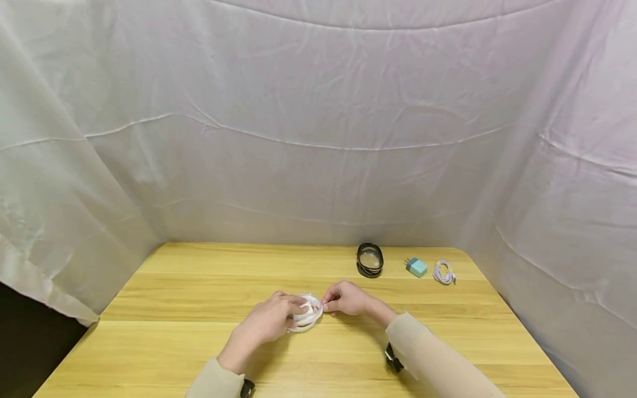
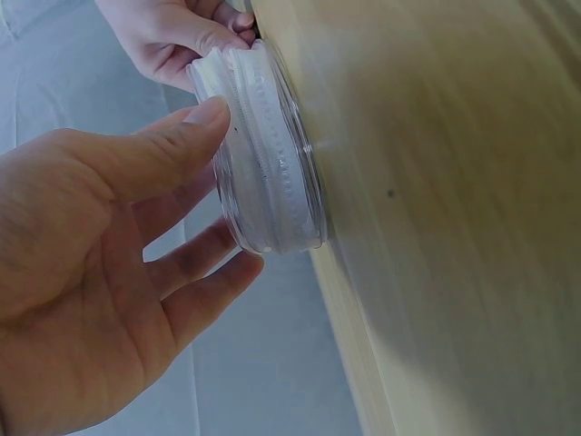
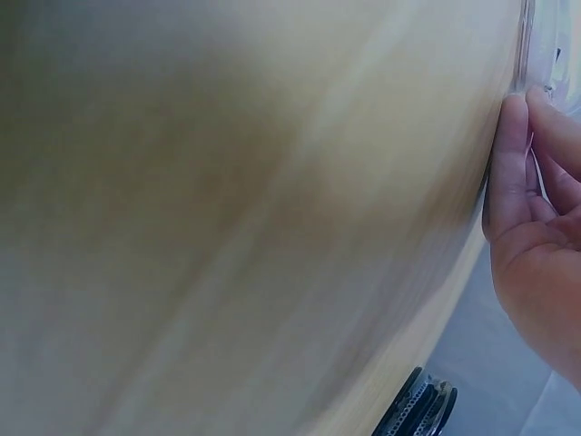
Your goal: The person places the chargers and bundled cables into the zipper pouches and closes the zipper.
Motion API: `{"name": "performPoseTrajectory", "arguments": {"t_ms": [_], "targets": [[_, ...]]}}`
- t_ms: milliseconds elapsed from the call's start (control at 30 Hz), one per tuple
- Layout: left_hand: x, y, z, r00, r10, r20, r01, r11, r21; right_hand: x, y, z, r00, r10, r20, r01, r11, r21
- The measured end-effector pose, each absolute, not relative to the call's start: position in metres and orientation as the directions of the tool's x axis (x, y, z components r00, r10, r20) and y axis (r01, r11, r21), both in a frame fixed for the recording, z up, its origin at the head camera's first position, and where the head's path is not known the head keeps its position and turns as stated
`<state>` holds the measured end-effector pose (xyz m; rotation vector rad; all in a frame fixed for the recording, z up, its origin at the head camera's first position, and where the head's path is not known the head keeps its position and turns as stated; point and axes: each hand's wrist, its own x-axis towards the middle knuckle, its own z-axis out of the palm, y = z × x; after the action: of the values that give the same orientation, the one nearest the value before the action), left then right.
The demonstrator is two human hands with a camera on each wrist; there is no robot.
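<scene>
Left hand (image 1: 269,320): grip curled over the near-left side of the clear round case (image 1: 306,312), thumb along its rim and fingers spread loosely against its flat face in the left wrist view (image 2: 272,154). It holds the case rather than clamps it; the fingers are bent but not tight.

Right hand (image 1: 348,298): grip narrow, fingertips bunched at the far-right edge of the case. The left wrist view shows those fingertips (image 2: 231,23) tucked against the rim where it meets the surface. Whether they pinch a tab or zip pull, or only press the rim, cannot be told. In the right wrist view only the fingers (image 3: 526,182) show, laid along the surface (image 3: 227,227), and the frame is blurred.

Case position: lies flat on the wooden surface (image 1: 174,298), centre front, directly between the two hands. A white ribbed band, possibly a zip, runs round its circumference. It is round, so there is no long axis; the line that matters runs from hand to hand, left to right across the case. Both hands touch it, neither nearer.

Further out, well apart at the back right: a dark round case (image 1: 370,260), a teal plug (image 1: 417,267), a coiled white cable (image 1: 443,273). White cloth (image 1: 318,121) encloses the surface.
</scene>
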<state>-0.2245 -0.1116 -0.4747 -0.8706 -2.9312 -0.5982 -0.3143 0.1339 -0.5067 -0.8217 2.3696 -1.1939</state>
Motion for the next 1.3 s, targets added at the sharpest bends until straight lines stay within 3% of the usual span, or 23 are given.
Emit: {"name": "performPoseTrajectory", "arguments": {"t_ms": [1300], "targets": [[-0.227, -0.112, -0.475, -0.844, 0.518, 0.138, 0.529, 0.766, 0.364, -0.300, 0.134, -0.505, -0.791, -0.608, -0.065, -0.357, 0.546, -0.758]]}}
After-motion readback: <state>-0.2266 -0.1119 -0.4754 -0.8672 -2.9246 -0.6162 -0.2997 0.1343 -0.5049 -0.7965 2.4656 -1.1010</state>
